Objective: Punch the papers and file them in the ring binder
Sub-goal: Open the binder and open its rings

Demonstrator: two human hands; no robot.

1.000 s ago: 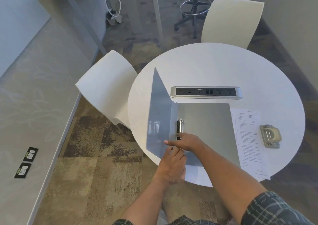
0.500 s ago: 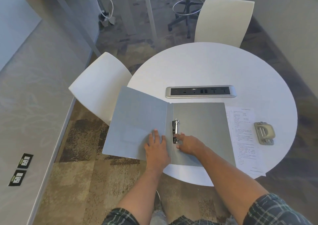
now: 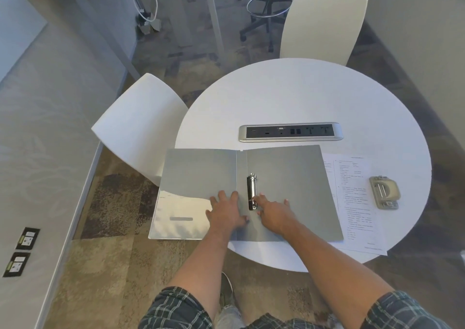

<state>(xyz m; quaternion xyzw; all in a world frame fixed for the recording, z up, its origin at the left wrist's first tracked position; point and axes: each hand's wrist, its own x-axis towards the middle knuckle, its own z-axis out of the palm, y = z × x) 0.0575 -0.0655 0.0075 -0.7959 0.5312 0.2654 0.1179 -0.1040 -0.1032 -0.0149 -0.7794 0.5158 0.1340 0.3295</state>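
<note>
The grey plastic ring binder [image 3: 276, 192] is down flat now — a second ago its left cover stood nearly upright, and half a second ago it was still dropping. It lies wide open on the round white table [image 3: 302, 97], the left cover hanging out past the table's near-left edge over the carpet. The left hand [image 3: 225, 214] lies palm-down with fingers spread on that cover, close to the spine, pinching nothing. The right hand [image 3: 273, 214] rests flat on the right cover, fingertips touching the near end of the chrome ring mechanism [image 3: 252, 191] — whether it grips the lever there I cannot tell.

What does that give us? The binder is ready to receive, though I cannot make out whether the rings are open or closed. The printed white papers [image 3: 357, 202] lie to the right, their left edge tucked under the binder's right cover, and by the look of it they are not yet punched. The grey metal hole punch [image 3: 385, 192] sits just beyond them, toward the table's right edge, untouched. Punching looks like the next job, and one hand has to leave the binder to reach it.
</note>
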